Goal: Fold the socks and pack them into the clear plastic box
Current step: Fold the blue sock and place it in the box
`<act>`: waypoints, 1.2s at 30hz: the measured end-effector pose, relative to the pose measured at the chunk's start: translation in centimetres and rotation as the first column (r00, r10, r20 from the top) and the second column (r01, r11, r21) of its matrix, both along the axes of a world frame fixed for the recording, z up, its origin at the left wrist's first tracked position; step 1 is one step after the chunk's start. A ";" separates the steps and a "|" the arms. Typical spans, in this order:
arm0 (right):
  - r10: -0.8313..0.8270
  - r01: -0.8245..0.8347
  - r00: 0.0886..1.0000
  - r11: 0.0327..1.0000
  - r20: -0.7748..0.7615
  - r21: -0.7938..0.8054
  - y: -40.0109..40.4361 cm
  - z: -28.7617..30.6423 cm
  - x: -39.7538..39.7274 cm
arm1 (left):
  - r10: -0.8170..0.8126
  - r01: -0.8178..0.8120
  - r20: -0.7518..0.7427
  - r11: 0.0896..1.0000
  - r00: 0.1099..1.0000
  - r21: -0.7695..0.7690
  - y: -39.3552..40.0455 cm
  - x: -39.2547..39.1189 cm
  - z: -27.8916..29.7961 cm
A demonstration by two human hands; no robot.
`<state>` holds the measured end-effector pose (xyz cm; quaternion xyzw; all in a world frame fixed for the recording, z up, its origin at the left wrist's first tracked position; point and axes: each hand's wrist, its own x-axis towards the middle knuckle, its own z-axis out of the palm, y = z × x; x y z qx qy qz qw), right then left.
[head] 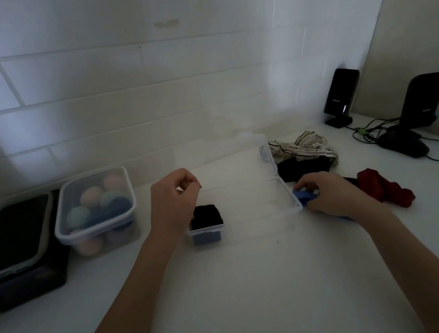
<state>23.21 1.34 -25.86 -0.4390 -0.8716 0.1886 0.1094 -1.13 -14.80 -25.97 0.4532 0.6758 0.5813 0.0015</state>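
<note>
Fingers of the right hand (334, 196) curl around a blue sock (304, 196) just right of the clear plastic box (288, 207) at frame centre. Left hand (174, 200) hovers loosely curled, holding nothing, over the box's left end, where a folded black sock (206, 216) sits. At left, a lidded tub (95, 210) holds pastel balls. Loose socks (306, 155) and a red sock (383, 186) lie right. Lettering on the black stands is unreadable.

Both bare forearms reach forward over the bench. The left hand (174, 200) hovers with fingers loosely curled, holding nothing. The right hand (328, 195) lies lower toward the right edge, fingers curled around something blue.
</note>
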 end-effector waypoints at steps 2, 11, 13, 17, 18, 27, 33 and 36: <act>-0.008 0.008 1.000 1.000 -0.016 0.017 0.2 0.1 -0.2 | -0.015 0.015 -0.002 1.000 1.000 -0.017 0.0 -0.1 0.0; -0.183 0.006 0.712 0.967 -0.678 -0.254 -1.7 4.9 -1.8 | -0.045 0.045 -0.036 0.999 0.998 0.009 0.4 1.4 -0.2; -0.227 -0.159 0.599 0.906 -0.768 -0.391 -2.2 5.6 -2.4 | -0.065 0.065 -0.050 0.998 0.997 0.008 0.4 1.9 -0.2; -0.325 -0.486 0.425 0.706 -0.845 -0.516 -3.0 6.3 -4.2 | 0.004 0.000 -0.287 1.000 0.958 0.015 0.5 2.5 1.1; -0.320 -0.516 0.428 0.681 -0.845 -0.520 -3.2 6.3 -4.9 | -0.058 0.061 -0.284 0.998 0.957 0.002 0.8 2.7 1.9; -0.242 -0.597 0.448 0.635 -0.861 -0.490 -2.7 6.6 -9.3 | -0.457 0.529 0.364 0.839 0.811 -0.126 4.9 1.8 3.8; 0.194 -0.543 0.677 0.783 -0.710 -0.303 -1.4 5.7 -10.1 | -0.378 0.383 0.375 0.922 0.847 0.062 4.8 0.4 3.0; 0.290 -0.528 0.656 0.836 -0.697 -0.148 -1.5 5.2 -11.0 | -0.367 0.366 0.368 0.927 0.854 0.074 4.5 0.2 2.8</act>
